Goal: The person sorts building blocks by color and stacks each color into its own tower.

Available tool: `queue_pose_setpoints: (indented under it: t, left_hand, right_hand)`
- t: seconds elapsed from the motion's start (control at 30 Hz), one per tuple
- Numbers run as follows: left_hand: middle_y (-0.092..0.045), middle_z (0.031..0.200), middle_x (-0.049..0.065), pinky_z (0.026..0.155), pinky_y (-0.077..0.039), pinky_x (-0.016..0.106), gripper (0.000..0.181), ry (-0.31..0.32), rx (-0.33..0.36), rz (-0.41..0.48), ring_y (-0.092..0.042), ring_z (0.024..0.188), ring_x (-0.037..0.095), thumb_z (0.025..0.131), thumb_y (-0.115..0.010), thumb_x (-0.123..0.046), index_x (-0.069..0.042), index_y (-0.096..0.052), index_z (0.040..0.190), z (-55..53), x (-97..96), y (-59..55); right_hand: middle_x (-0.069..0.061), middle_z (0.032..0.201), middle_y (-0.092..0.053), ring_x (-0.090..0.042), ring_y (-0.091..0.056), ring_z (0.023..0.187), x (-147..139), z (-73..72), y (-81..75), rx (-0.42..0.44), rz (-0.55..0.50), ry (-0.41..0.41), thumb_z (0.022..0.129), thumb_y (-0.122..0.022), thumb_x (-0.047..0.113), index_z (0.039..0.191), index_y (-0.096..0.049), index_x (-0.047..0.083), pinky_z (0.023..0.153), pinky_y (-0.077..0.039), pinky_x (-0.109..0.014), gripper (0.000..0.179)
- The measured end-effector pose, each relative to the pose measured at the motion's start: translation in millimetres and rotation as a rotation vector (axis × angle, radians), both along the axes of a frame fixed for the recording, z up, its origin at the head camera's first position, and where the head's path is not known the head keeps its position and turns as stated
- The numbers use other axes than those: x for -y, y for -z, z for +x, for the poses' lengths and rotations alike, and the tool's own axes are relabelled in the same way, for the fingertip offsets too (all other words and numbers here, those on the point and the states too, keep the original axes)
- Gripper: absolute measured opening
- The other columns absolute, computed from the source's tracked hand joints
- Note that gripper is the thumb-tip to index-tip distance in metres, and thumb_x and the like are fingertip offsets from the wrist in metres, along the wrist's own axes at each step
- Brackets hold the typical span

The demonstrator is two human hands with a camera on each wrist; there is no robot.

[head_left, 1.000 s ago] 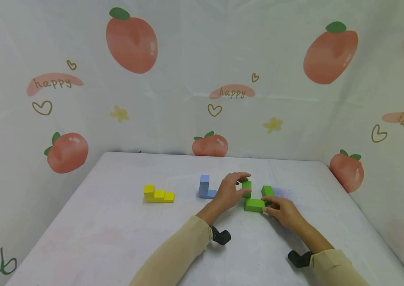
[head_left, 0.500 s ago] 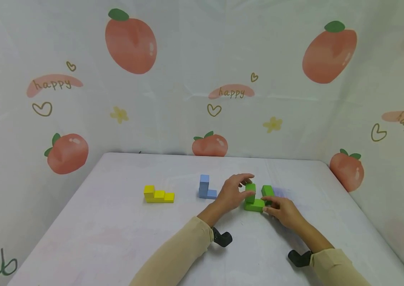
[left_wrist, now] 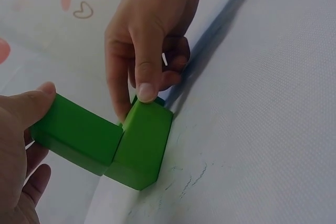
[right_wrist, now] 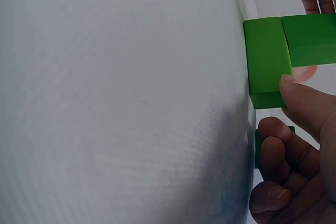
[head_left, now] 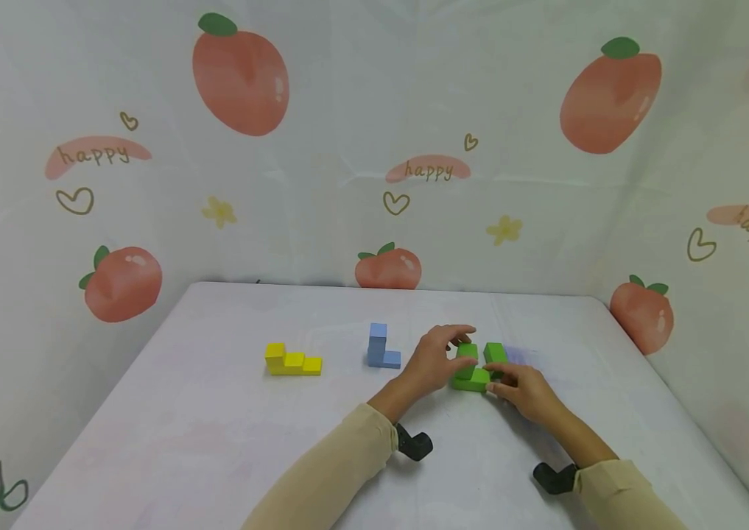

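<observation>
An upright green block stands on the left part of a lying green block. My left hand pinches the upright one between thumb and fingers. At the right end of the lying block, my right hand grips it by thumb and fingers. In the left wrist view, the upright block meets the lying block along one face. Just behind sits a third green block, partly hidden by my right fingers.
Left of my hands, blue blocks form an L on the white table. Farther left is a yellow stepped group of blocks. A printed cloth hangs behind the table.
My left hand has moved slightly right and toward the camera, bringing the upright green block onto the lying one. The right hand stays nearly still.
</observation>
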State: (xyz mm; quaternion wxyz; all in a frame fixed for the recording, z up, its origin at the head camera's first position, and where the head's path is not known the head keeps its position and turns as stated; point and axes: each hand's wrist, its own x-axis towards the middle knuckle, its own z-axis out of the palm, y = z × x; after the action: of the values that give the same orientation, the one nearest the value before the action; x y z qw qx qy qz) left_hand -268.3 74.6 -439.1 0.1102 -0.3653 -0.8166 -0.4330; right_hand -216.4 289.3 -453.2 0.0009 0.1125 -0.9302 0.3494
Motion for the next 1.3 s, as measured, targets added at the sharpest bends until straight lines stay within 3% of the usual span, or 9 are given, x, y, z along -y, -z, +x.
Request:
queue_pose_setpoints:
  t: [0.73, 1.3]
  left_hand:
    - [-0.066, 0.112, 0.000, 0.081, -0.049, 0.020, 0.049, 0.008, 0.007, 0.002, -0.057, 0.100, 0.010, 0.086, -0.076, -0.021, -0.013, -0.059, 0.131, 3.9, -1.3, -0.2]
    - [-0.064, 0.115, -0.001, 0.080, -0.045, 0.013, 0.049, 0.000, 0.006, -0.002, -0.057, 0.100, 0.006, 0.086, -0.076, -0.023, -0.014, -0.059, 0.131, 4.4, -0.1, 4.3]
  right_hand:
    - [0.002, 0.065, -0.050, -0.011, -0.045, 0.056, -1.0, 0.1, 3.5, -0.009, -0.023, -0.010, 0.090, -0.070, 0.013, 0.124, -0.062, -0.002, 0.050, -0.040, -0.026, 0.038]
    - [0.002, 0.066, -0.051, -0.013, -0.047, 0.057, -1.3, 0.3, 4.3, 0.004, -0.019, -0.005, 0.090, -0.069, 0.013, 0.125, -0.062, -0.002, 0.049, -0.040, -0.026, 0.038]
